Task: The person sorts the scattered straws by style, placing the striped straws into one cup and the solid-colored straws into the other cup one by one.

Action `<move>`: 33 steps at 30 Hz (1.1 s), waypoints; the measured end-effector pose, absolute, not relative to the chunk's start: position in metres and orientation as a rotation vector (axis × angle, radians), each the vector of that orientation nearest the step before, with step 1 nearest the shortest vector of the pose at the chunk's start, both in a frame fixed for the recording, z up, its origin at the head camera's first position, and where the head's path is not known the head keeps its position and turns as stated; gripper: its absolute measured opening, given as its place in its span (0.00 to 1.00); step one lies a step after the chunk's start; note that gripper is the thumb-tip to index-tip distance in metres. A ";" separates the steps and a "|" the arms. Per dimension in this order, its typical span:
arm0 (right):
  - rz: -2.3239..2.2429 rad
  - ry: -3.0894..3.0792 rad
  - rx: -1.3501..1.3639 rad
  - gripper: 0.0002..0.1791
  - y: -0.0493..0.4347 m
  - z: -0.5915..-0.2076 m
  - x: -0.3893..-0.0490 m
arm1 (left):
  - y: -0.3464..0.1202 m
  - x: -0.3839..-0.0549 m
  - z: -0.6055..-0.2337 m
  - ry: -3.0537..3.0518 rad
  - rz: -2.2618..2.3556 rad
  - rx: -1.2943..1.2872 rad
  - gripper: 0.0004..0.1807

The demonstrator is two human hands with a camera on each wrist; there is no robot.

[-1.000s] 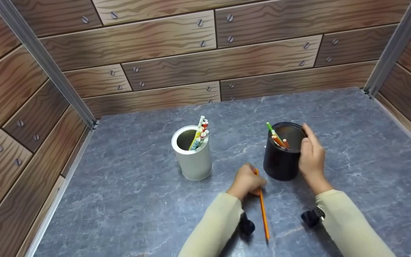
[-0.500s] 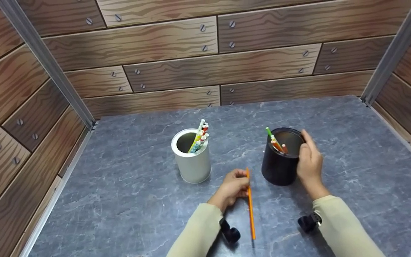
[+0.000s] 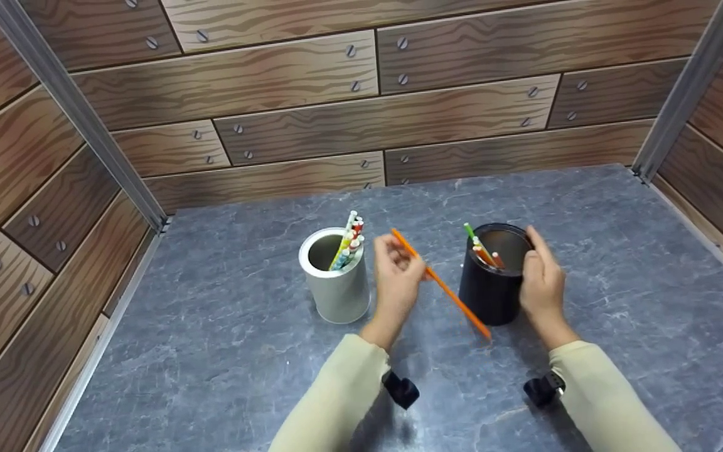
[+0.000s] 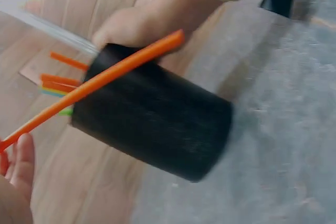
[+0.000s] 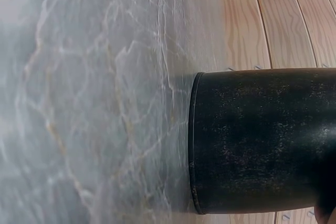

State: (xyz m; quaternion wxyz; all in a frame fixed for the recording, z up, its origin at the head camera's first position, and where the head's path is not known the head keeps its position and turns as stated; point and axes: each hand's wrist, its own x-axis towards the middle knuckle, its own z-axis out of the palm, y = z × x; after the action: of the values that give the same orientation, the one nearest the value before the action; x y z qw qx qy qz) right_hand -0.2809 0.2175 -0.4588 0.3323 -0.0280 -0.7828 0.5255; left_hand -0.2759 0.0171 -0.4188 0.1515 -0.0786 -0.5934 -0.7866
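My left hand (image 3: 397, 282) pinches an orange straw (image 3: 452, 298) near its far end, above the table between two cups. The straw slants down to the right, and its near end passes in front of the black cup (image 3: 486, 292). My right hand (image 3: 543, 292) holds that upright cup from the right side, with the index finger up at the rim. Some of its fingers are hidden behind the cup. Green and orange straws (image 3: 469, 231) lean inside it. The left wrist view shows the orange straw (image 4: 105, 77) crossing before the black cup (image 4: 152, 114).
To the left of my left hand stands a white cup (image 3: 339, 295) with several patterned straws (image 3: 349, 242) leaning on its right side. Both cups stand on a grey marbled table (image 3: 223, 339). Wood-patterned walls (image 3: 299, 69) close off the back and sides.
My left hand has lifted the orange straw off the table, moved it left and away from me, and turned it to a slant. The right hand stays on the black cup.
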 end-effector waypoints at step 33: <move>1.389 -2.093 -0.032 0.25 0.220 -0.457 -0.279 | 0.035 -0.267 -0.401 -1.589 -1.917 -0.518 0.14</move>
State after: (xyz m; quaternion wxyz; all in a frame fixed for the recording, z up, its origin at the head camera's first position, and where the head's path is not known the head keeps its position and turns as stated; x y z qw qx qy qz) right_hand -0.2793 0.2198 -0.4572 0.3098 -0.0123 -0.7921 0.5257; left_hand -0.2675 0.0345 -0.4010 0.2946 -0.1945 -0.5970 -0.7204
